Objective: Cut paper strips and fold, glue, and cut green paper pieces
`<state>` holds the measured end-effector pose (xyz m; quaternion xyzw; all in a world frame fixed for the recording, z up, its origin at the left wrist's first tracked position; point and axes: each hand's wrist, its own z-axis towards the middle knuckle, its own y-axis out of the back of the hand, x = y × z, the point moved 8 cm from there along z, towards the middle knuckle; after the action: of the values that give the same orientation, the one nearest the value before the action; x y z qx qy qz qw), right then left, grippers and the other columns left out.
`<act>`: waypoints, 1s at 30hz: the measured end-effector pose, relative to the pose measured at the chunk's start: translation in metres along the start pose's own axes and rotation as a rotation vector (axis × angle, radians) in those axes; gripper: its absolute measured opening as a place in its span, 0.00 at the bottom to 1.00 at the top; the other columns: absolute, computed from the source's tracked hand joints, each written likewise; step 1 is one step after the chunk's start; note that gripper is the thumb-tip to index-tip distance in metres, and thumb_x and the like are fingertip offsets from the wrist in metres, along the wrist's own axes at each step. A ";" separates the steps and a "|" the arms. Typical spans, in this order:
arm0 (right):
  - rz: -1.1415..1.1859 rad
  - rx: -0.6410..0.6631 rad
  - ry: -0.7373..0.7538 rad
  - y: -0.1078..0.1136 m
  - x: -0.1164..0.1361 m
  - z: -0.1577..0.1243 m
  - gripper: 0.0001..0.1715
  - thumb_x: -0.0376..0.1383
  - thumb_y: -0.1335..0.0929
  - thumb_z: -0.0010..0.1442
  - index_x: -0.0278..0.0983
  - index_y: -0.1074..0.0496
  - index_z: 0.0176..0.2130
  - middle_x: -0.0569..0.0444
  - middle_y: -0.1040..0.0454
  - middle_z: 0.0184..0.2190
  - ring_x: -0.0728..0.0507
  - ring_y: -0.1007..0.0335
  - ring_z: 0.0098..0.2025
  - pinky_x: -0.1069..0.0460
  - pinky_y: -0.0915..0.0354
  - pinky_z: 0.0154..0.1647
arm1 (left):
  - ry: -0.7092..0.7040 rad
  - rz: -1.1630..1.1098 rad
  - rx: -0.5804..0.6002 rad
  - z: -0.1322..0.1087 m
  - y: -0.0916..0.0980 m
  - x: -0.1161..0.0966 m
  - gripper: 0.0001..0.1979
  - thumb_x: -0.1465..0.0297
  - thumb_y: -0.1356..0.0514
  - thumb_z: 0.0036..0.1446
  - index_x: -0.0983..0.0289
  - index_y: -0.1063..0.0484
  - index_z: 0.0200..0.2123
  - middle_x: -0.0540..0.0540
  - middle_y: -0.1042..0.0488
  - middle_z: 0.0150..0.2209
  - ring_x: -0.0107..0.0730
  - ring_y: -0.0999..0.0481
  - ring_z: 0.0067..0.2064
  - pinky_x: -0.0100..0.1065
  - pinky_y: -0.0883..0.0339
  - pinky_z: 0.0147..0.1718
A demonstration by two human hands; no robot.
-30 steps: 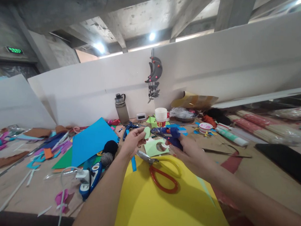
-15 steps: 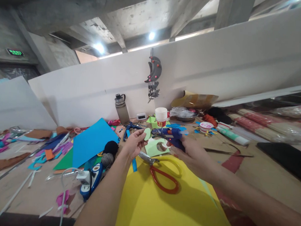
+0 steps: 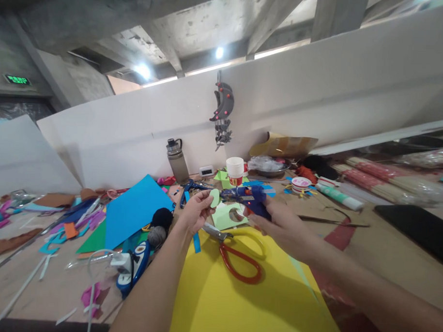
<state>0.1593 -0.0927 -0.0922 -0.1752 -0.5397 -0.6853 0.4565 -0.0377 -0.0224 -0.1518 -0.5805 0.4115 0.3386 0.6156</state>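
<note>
Between thumb and fingers, my left hand (image 3: 197, 211) pinches a small light green paper piece (image 3: 215, 198). My right hand (image 3: 272, 216) is wrapped round a blue glue gun (image 3: 254, 198), whose nozzle points left at the green piece; whether they touch is unclear. Below both hands, scissors (image 3: 241, 263) with one orange and one yellow handle loop lie on a yellow sheet (image 3: 217, 301). A light green sheet (image 3: 225, 217) with a round hole lies just behind the scissors.
A bottle (image 3: 177, 162) and stacked paper cups (image 3: 235, 170) stand at the back. Blue card (image 3: 136, 211), yarn balls and a power strip (image 3: 136, 269) lie left. A black slab (image 3: 415, 231) and wrapped sticks lie right. A grey moon ornament (image 3: 223, 102) hangs behind.
The whole view has shifted slightly, so things appear a little further left. Both hands keep nearly the same pose and hold the same things.
</note>
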 end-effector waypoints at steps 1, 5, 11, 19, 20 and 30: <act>0.030 0.021 -0.012 -0.001 -0.003 0.000 0.10 0.42 0.37 0.59 0.38 0.33 0.34 0.56 0.31 0.22 0.45 0.37 0.25 0.52 0.41 0.25 | -0.004 0.000 0.006 0.000 0.000 0.000 0.19 0.70 0.26 0.36 0.67 0.26 0.34 0.49 0.27 0.24 0.20 0.30 0.22 0.21 0.38 0.18; 0.132 0.089 -0.070 -0.006 -0.014 0.000 0.10 0.42 0.38 0.60 0.40 0.36 0.30 0.58 0.34 0.20 0.46 0.36 0.23 0.52 0.41 0.24 | -0.003 0.017 0.029 0.000 -0.001 0.000 0.18 0.70 0.27 0.39 0.67 0.26 0.35 0.50 0.26 0.26 0.20 0.30 0.23 0.21 0.37 0.18; -0.016 -0.014 -0.006 0.005 -0.003 0.000 0.09 0.42 0.37 0.59 0.39 0.33 0.36 0.53 0.28 0.27 0.42 0.32 0.30 0.51 0.39 0.28 | -0.010 0.002 -0.011 0.000 0.001 -0.001 0.20 0.70 0.26 0.35 0.67 0.26 0.34 0.50 0.26 0.26 0.21 0.29 0.23 0.22 0.35 0.19; -0.076 -0.017 -0.029 0.005 0.006 -0.006 0.08 0.38 0.37 0.59 0.37 0.32 0.36 0.48 0.25 0.31 0.42 0.31 0.31 0.50 0.37 0.31 | -0.026 0.007 -0.037 0.003 0.005 -0.001 0.19 0.71 0.26 0.37 0.66 0.26 0.35 0.50 0.25 0.28 0.21 0.29 0.25 0.23 0.31 0.23; -0.065 -0.018 -0.020 0.006 0.007 -0.007 0.08 0.38 0.37 0.59 0.37 0.32 0.36 0.48 0.25 0.32 0.42 0.31 0.31 0.50 0.37 0.32 | -0.030 0.009 -0.038 0.003 0.006 -0.001 0.19 0.71 0.27 0.37 0.66 0.26 0.35 0.50 0.25 0.29 0.21 0.28 0.26 0.23 0.31 0.23; -0.062 -0.030 0.004 0.006 0.005 -0.004 0.11 0.38 0.37 0.60 0.37 0.31 0.41 0.48 0.24 0.33 0.41 0.31 0.33 0.50 0.37 0.32 | -0.026 0.022 0.002 0.000 -0.001 -0.003 0.18 0.70 0.26 0.36 0.68 0.25 0.33 0.50 0.27 0.26 0.20 0.30 0.23 0.22 0.36 0.19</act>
<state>0.1627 -0.0981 -0.0864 -0.1637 -0.5336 -0.7076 0.4333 -0.0382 -0.0219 -0.1486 -0.5708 0.4104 0.3526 0.6176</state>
